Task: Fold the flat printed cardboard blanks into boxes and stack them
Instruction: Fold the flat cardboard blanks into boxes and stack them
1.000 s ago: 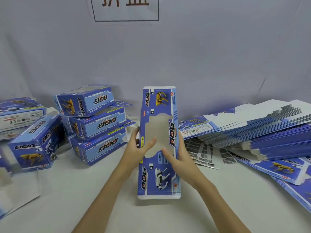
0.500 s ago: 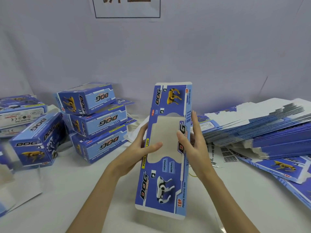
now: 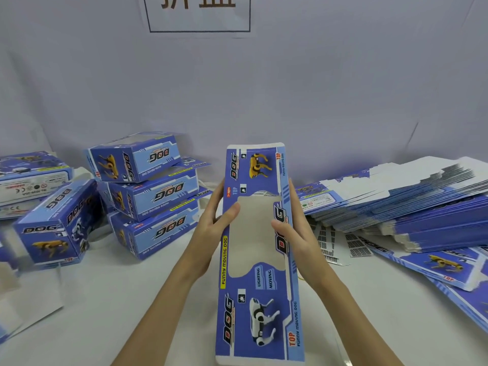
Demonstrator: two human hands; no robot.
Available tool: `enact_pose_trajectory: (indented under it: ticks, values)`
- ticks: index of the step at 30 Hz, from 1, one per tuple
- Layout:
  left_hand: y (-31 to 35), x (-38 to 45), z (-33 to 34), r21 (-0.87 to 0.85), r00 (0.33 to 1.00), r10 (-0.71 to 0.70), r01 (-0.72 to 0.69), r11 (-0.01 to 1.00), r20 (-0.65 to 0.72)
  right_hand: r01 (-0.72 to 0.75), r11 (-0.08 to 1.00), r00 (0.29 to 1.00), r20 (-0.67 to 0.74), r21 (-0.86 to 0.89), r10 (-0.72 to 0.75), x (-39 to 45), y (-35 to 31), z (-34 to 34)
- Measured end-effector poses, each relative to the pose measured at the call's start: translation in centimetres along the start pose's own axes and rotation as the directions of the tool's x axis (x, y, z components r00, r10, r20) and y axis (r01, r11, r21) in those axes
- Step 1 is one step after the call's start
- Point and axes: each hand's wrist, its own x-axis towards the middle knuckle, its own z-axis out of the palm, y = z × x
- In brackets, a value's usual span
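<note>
Cardboard blank (image 3: pixel 257 281) held flat above the white table (image 3: pixel 111 313), long axis running away from the viewer, yellow-dog end farthest, left hand (image 3: pixel 211 228) and right hand (image 3: pixel 295 233) gripping its 2 long edges, thumbs on the printed face, 3 stacked boxes (image 3: pixel 153 194) to the left, pile of flat blanks (image 3: pixel 409 204) to the right.

The flat blank (image 3: pixel 257 249) stands lengthwise in the middle between the left hand (image 3: pixel 214 223) and right hand (image 3: pixel 295 233). Folded boxes (image 3: pixel 150 191) are stacked behind-left on the table (image 3: pixel 105 299); a pile of flat blanks (image 3: pixel 412 207) lies right.
</note>
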Motion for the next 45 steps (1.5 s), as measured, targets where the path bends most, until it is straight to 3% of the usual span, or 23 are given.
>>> enact_pose_trajectory:
  ticks: [9, 16, 23, 33, 36, 38, 40, 43, 45]
  values:
    - [0.3, -0.5, 0.3, 0.002, 0.999, 0.024, -0.024, 1.000, -0.026, -0.005, 1.000, 1.000, -0.015, 0.000, 0.005, -0.1, 0.3, 0.5]
    - [0.4, -0.8, 0.8, 0.014, 1.000, 0.008, -0.008, 1.000, 0.024, -0.066, 0.995, 0.993, -0.089, 0.079, 0.073, 0.3, 0.5, 0.3]
    - [0.5, -0.7, 0.7, -0.013, 1.000, -0.004, 0.004, 1.000, 0.010, -0.095, 0.983, 0.993, -0.060, 0.156, 0.105, 0.5, 0.6, 0.2]
    - [0.1, -0.2, 0.0, 0.048, 1.000, 0.012, -0.013, 0.999, 0.009, -0.077, 0.989, 0.990, -0.108, 0.130, 0.091, 0.6, 0.8, 0.5]
    - [-0.4, 0.0, -0.2, 0.167, 0.982, 0.109, -0.082, 0.982, -0.156, -0.071, 0.997, 0.990, -0.121, -0.010, 0.069, 0.6, 0.6, 0.4]
    - [-0.9, 0.3, -0.3, 0.316, 0.929, 0.238, -0.143, 0.938, -0.284, -0.076, 0.983, 0.993, -0.100, -0.168, 0.060, 0.4, 0.7, 0.4]
    - [-0.9, 0.4, -0.2, 0.412, 0.893, 0.316, -0.169, 0.896, -0.321, -0.043, 0.948, 0.999, -0.030, -0.316, 0.036, 0.0, 0.8, 0.8]
    - [-0.4, 0.5, 0.0, 0.296, 0.909, 0.321, -0.239, 0.925, -0.268, -0.033, 0.907, 0.999, 0.005, -0.420, 0.039, -0.2, 1.0, 1.8]
    - [0.1, 0.3, -0.2, 0.206, 0.889, 0.369, -0.321, 0.925, -0.270, -0.077, 0.942, 0.997, -0.014, -0.326, 0.077, 0.0, 0.8, 1.7]
